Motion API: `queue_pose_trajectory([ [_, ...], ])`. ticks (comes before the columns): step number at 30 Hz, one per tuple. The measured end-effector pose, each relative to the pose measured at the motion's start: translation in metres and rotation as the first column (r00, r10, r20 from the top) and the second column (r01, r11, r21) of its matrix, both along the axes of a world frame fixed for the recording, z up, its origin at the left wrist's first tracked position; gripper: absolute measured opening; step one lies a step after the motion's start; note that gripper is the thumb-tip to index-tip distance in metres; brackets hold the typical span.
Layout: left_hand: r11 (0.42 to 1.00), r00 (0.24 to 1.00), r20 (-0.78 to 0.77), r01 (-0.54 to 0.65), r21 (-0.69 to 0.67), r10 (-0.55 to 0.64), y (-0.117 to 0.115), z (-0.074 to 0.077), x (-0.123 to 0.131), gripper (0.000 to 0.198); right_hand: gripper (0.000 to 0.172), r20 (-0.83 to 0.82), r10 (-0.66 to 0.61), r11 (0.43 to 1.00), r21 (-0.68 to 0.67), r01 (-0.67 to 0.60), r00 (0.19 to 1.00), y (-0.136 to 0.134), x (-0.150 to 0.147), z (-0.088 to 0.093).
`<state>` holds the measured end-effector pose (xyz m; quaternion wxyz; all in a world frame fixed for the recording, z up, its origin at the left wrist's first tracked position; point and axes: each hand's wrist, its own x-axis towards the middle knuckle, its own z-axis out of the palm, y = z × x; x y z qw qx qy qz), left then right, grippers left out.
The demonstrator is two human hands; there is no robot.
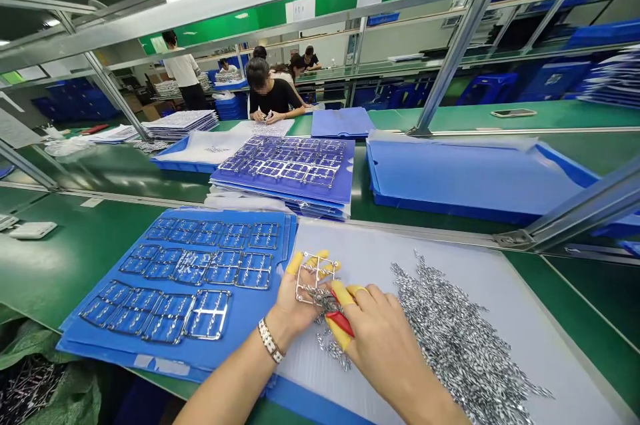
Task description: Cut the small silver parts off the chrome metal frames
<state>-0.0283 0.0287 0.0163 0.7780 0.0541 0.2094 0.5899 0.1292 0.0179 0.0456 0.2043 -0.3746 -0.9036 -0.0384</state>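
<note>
My left hand (295,298), with yellow finger covers and a bracelet at the wrist, holds a shiny metallic frame (317,270) with rows of small parts inside it. My right hand (375,325), also in yellow finger covers, is closed around red-handled cutting pliers (341,320). The pliers' jaws are at the frame's lower edge, partly hidden by my fingers. Under my hands, a few loose silvery pieces (335,352) lie on a white sheet (350,245). To the right spreads a large pile of small silvery pieces (460,338).
Rows of similar frames (207,314) lie on blue sheets (115,358) at left. More frames (295,158) top a stack behind. A blue tray (475,178) stands at back right, near a metal post (457,38). A green bag (75,385) sits lower left. A co-worker (273,95) sits opposite.
</note>
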Motion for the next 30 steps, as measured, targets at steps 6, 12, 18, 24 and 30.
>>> queue_pose_trajectory([
  [6,1.0,1.0,0.006,-0.029,0.0,0.029,0.014,-0.006,0.009,0.048,0.041,0.074,-0.05,0.996,0.076,0.044,0.996,0.014,-0.007,0.006],
  [12,0.999,1.0,-0.006,-0.026,0.026,0.026,0.014,-0.008,0.012,0.049,0.036,0.138,-0.065,0.997,0.039,0.06,0.988,0.018,-0.012,0.005],
  [18,0.998,0.998,-0.017,-0.059,-0.02,0.058,0.015,-0.008,0.01,0.046,0.031,0.21,-0.064,0.998,-0.003,0.066,0.976,0.02,-0.017,0.011],
  [24,0.995,0.993,-0.09,-0.084,-0.061,0.078,0.014,-0.012,0.008,0.045,0.023,0.259,-0.059,0.997,-0.029,0.069,0.964,0.021,-0.023,0.014],
  [30,0.995,0.986,-0.149,-0.081,-0.064,0.07,0.014,-0.019,0.004,0.044,0.026,0.299,-0.057,0.998,-0.009,0.063,0.953,0.019,-0.018,0.021],
])
